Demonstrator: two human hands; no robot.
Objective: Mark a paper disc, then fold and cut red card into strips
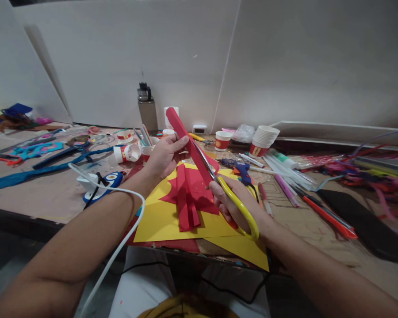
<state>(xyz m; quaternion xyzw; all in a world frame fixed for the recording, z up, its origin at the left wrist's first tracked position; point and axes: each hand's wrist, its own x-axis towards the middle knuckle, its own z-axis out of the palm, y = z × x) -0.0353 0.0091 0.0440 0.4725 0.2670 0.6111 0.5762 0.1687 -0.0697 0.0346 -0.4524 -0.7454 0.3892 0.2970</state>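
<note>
My left hand (166, 154) is closed on a long red paper strip (185, 137), holding it up at a slant above the table. In my right hand (230, 203) are yellow-handled scissors (232, 198), fingers through the loops, with the blades around the strip's lower part. Below them several cut red strips (187, 194) lie on a yellow paper sheet (155, 221) at the table's near edge.
A blue glue gun (242, 170), pens and glue sticks (285, 176) lie to the right. Paper cups (263, 141), a metal bottle (147, 108) and blue paper scraps (36, 152) crowd the back and left. A white cable (119, 194) crosses my left forearm.
</note>
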